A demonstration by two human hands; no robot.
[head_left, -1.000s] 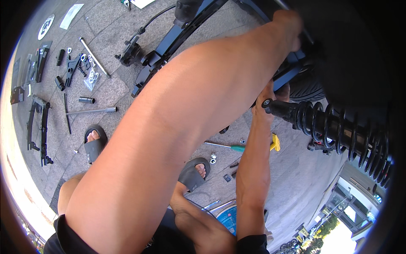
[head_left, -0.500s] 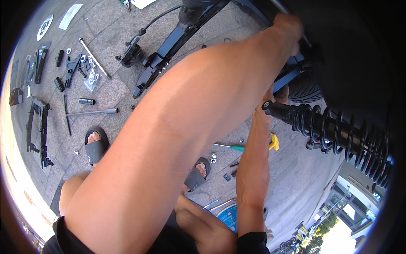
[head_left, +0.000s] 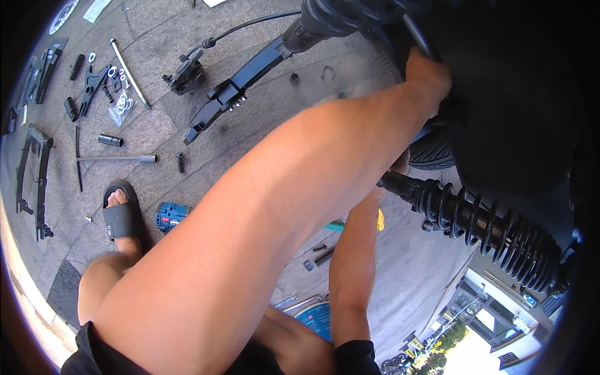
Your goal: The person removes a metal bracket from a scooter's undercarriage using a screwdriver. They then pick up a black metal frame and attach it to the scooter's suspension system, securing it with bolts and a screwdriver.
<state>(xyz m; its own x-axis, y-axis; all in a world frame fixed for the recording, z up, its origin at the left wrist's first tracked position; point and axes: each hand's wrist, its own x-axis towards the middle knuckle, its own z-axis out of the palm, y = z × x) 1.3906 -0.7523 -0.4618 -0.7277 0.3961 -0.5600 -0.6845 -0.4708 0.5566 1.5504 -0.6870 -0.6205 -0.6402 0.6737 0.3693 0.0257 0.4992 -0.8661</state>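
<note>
My left arm crosses the view from the lower left, and my left hand [head_left: 430, 76] is closed around a grey metal rod [head_left: 417, 34] beneath a dark vehicle body [head_left: 512, 106]. My right hand [head_left: 402, 164] reaches up beside the tyre [head_left: 432, 153] and the near end of a black coil-spring shock absorber [head_left: 462, 209]. The left forearm covers much of that hand, so its fingers and anything in them are hidden. Left of the hands, a black fork leg [head_left: 256, 65] slants down from a rubber boot.
A brake caliper [head_left: 187, 74] hangs on a hose. Paving at left bears a T-handle wrench [head_left: 119, 159], a long axle [head_left: 130, 74], a black bracket [head_left: 94, 87] and a bag of washers [head_left: 122, 107]. A blue power tool [head_left: 172, 216] lies near my sandalled foot [head_left: 120, 209]; a blue tub [head_left: 315, 320] stands below.
The view has shifted, and most floor parts appear farther left. My left hand and the rod sit slightly lower in the picture. The blue power tool now shows beside my left arm.
</note>
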